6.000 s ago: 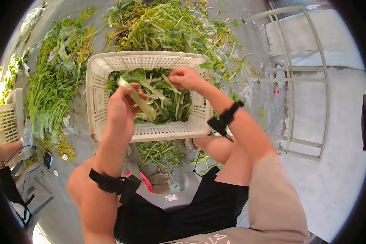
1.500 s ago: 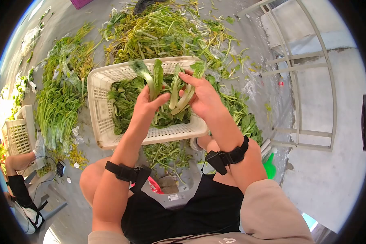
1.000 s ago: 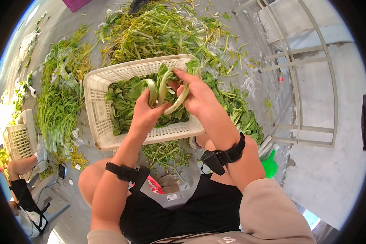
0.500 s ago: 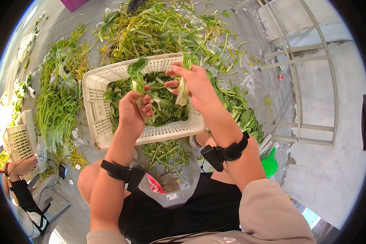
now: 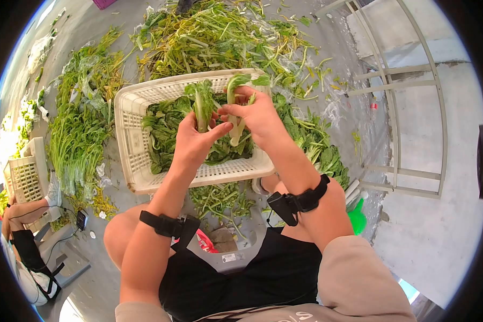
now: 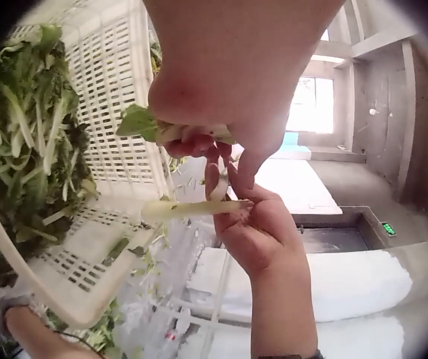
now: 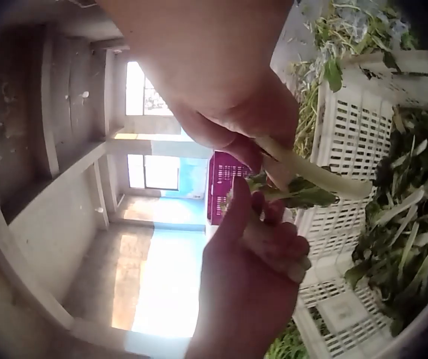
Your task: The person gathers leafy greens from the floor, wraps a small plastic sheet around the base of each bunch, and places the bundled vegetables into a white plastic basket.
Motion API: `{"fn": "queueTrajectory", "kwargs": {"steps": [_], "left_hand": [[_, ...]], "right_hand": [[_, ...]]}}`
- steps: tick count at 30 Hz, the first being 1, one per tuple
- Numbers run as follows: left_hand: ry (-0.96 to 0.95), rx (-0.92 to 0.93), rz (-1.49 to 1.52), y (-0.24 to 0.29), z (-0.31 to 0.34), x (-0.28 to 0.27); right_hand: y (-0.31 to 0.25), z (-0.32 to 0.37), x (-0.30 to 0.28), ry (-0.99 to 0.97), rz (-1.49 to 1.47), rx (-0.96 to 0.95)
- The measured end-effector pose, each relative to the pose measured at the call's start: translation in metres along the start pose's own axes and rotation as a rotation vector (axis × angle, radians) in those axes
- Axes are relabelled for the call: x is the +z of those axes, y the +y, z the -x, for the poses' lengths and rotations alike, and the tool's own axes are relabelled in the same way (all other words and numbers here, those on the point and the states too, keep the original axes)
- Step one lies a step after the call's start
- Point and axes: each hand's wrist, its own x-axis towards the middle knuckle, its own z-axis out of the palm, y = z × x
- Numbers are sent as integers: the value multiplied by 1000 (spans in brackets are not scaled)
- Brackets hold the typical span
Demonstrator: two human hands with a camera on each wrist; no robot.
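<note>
Over a white slatted crate [image 5: 124, 129], my two hands work close together. My left hand [image 5: 192, 144] grips a leafy green [image 5: 203, 110] with a pale stalk, its leaves pointing up. Close beside it, my right hand [image 5: 258, 119] pinches another leafy green, whose pale stalk [image 5: 235, 134] hangs down toward the crate. In the left wrist view that stalk [image 6: 187, 210] sticks out sideways from the right hand [image 6: 257, 235]. The right wrist view shows the left hand's [image 7: 247, 280] fingers curled round its stalk. Cut greens [image 5: 166, 131] lie inside the crate.
Heaps of greens and trimmings [image 5: 214, 43] spread behind the crate, with longer greens [image 5: 80, 123] to the left. More leaves [image 5: 327, 161] lie at the right. A metal frame [image 5: 440, 107] stands by the right wall. Another person's leg [image 5: 27, 212] shows at the far left.
Six seconds ago only the left hand clearly held a stalk while the right reached into the crate. Since half a second ago, the hands have come closer together, the left moving right.
</note>
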Motion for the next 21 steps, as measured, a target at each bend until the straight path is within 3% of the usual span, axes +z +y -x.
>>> {"fn": "queueTrajectory", "kwargs": {"steps": [2,6,12,15,21], "left_hand": [[-35,125,-24,-1,0,1],[-15,167,-24,-8,-3,2],[117,55,-32,0,-1,-3],[156,-150,178,2,-3,-7],[76,-316,587,-2,-3,-16]], "right_hand": [[8,-2,5,21,57,-137],[17,-2,13,15,-60,-85],[5,6,15,-21,-136,56],[-1,7,14,-24,-140,72],[-6,4,4,66,90,-40]]}}
